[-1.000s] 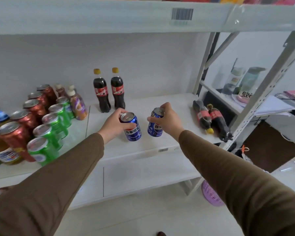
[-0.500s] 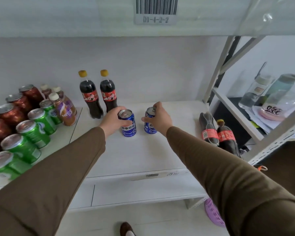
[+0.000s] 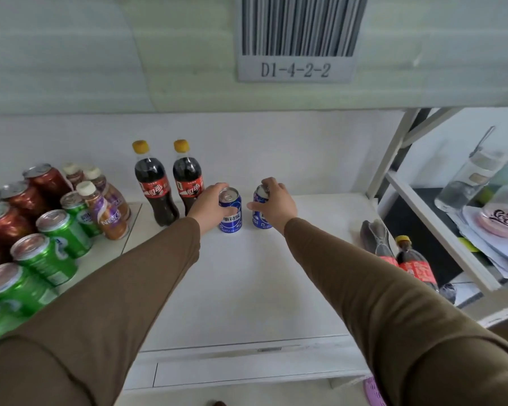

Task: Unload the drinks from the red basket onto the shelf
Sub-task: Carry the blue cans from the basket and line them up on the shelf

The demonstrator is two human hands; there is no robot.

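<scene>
My left hand point(image 3: 210, 206) grips a blue Pepsi can point(image 3: 231, 213) that stands upright on the white shelf point(image 3: 247, 282). My right hand point(image 3: 276, 205) grips a second blue can point(image 3: 260, 219) just to the right of it, also resting on the shelf. Both cans sit right of two upright cola bottles point(image 3: 170, 183) with yellow caps near the back wall. The red basket is out of view.
Red cans point(image 3: 18, 200), green cans point(image 3: 50, 247) and small Nescafe bottles point(image 3: 106, 212) crowd the shelf's left part. Two cola bottles point(image 3: 405, 262) lie on their sides at the right end. The upper shelf edge with a barcode label point(image 3: 296, 39) hangs overhead. A purple basket rim point(image 3: 373, 391) shows below.
Both hands carried the blue cans deeper into the shelf and set them down near the upright cola bottles. My head moved closer to the shelf.
</scene>
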